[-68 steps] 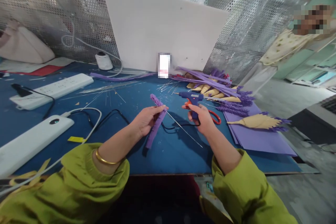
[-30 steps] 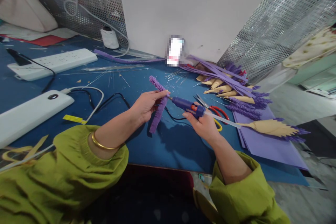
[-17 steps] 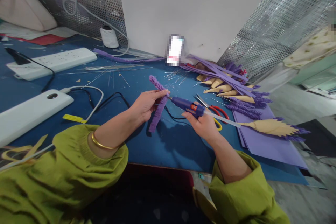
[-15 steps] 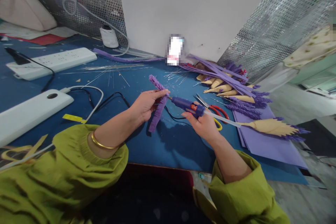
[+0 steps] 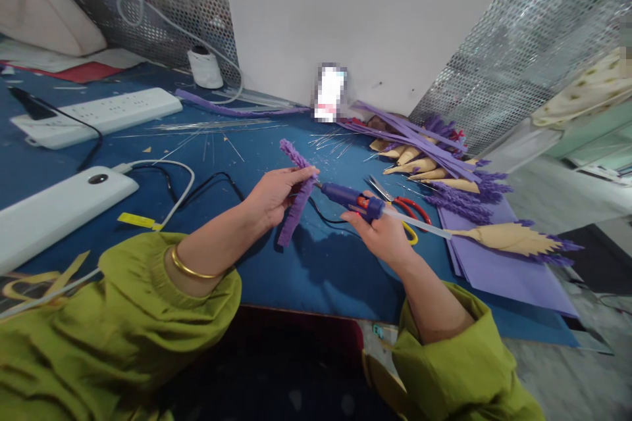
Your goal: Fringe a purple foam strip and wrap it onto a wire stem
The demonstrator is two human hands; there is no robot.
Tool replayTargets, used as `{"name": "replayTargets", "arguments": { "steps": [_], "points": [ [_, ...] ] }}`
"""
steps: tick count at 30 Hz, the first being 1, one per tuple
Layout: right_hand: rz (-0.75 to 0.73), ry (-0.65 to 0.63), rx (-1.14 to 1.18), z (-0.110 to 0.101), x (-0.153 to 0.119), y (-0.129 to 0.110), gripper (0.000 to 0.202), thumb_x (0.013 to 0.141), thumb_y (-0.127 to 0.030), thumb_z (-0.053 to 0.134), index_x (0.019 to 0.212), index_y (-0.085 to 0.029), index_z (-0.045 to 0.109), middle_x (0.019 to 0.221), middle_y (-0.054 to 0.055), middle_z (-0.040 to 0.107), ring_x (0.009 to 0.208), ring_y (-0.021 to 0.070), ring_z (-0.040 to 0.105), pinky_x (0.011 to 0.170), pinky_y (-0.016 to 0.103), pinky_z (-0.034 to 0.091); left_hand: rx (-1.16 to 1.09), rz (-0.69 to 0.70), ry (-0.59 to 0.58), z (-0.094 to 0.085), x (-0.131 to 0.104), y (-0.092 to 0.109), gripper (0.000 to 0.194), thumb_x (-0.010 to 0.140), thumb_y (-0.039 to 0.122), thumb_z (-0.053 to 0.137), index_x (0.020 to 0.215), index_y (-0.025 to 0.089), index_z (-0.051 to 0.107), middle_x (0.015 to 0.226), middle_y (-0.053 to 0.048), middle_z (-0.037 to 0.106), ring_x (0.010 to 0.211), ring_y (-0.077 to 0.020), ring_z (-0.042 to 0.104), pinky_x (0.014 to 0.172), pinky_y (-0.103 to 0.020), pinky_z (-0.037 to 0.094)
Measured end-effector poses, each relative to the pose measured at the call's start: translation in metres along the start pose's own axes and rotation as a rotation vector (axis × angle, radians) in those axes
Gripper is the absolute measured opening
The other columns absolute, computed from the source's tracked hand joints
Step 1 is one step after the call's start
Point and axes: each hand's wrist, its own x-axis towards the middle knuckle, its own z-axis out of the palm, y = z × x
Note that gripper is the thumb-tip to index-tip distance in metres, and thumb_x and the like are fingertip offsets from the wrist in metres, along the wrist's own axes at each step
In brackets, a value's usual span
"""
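Note:
Between the fingertips of my left hand (image 5: 277,196) is a purple lavender-like flower stem (image 5: 295,154), its fringed tip pointing up and away. A flat purple strip (image 5: 295,216) hangs down from the same pinch. My right hand (image 5: 382,231) is wrapped round a blue hot glue gun (image 5: 345,198), with a small red light showing near the thumb. The gun's nozzle meets the purple piece close to my left fingertips. A translucent glue stick (image 5: 417,223) sticks out of its back end. Whether glue is coming out, I cannot tell.
Red-handled scissors (image 5: 413,208) lie just beyond my right hand. Wrapped purple flowers (image 5: 415,168) and purple sheets (image 5: 508,276) are at the right. Power strips (image 5: 108,115) and a white power bank-like box (image 5: 64,217) occupy the left. A blurred phone (image 5: 330,93) leans on the white board.
Both hands stay almost in place. The hanging purple strip has shifted very slightly up and left, and a red light now shows on the glue gun.

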Motion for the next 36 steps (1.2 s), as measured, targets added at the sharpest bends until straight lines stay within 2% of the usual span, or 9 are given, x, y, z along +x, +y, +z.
{"name": "replayTargets", "arguments": {
  "steps": [9, 15, 23, 36],
  "points": [
    [0.007, -0.018, -0.02, -0.001, -0.001, -0.002, 0.041, 0.088, -0.062, 0.052, 0.085, -0.022, 0.062, 0.08, 0.006, 0.067, 0.078, 0.0238, 0.064, 0.072, 0.033, 0.049, -0.009, -0.006, 0.005, 0.001, -0.002, 0.001, 0.024, 0.057, 0.023, 0.085, 0.075, 0.012, 0.073, 0.073, -0.004, 0.069, 0.066, -0.0125, 0.058, 0.062, -0.024, 0.045],
    [-0.018, -0.011, -0.02, 0.001, -0.002, -0.002, 0.041, 0.088, -0.062, 0.053, 0.085, -0.022, 0.062, 0.078, 0.005, 0.065, 0.075, 0.0225, 0.064, 0.067, 0.031, 0.048, -0.022, -0.027, 0.005, 0.002, -0.003, 0.003, 0.022, 0.061, 0.021, 0.082, 0.079, 0.011, 0.074, 0.074, -0.003, 0.069, 0.067, -0.012, 0.058, 0.063, -0.023, 0.045],
    [-0.054, -0.053, 0.037, -0.004, 0.0, -0.009, 0.035, 0.09, -0.054, 0.056, 0.077, -0.021, 0.055, 0.072, 0.002, 0.059, 0.064, 0.0167, 0.056, 0.059, 0.027, 0.04, -0.029, -0.016, 0.017, 0.002, -0.002, 0.003, 0.021, 0.059, 0.02, 0.084, 0.076, 0.011, 0.073, 0.074, -0.004, 0.07, 0.067, -0.0117, 0.058, 0.063, -0.024, 0.045],
    [-0.029, -0.095, 0.076, -0.007, 0.0, -0.015, 0.033, 0.089, -0.05, 0.06, 0.076, -0.021, 0.049, 0.068, -0.002, 0.053, 0.059, 0.0131, 0.049, 0.057, 0.026, 0.033, -0.036, -0.011, 0.034, 0.004, -0.003, 0.004, 0.018, 0.06, 0.019, 0.083, 0.073, 0.012, 0.073, 0.069, -0.003, 0.067, 0.061, -0.0104, 0.055, 0.06, -0.023, 0.044]
  ]
}}
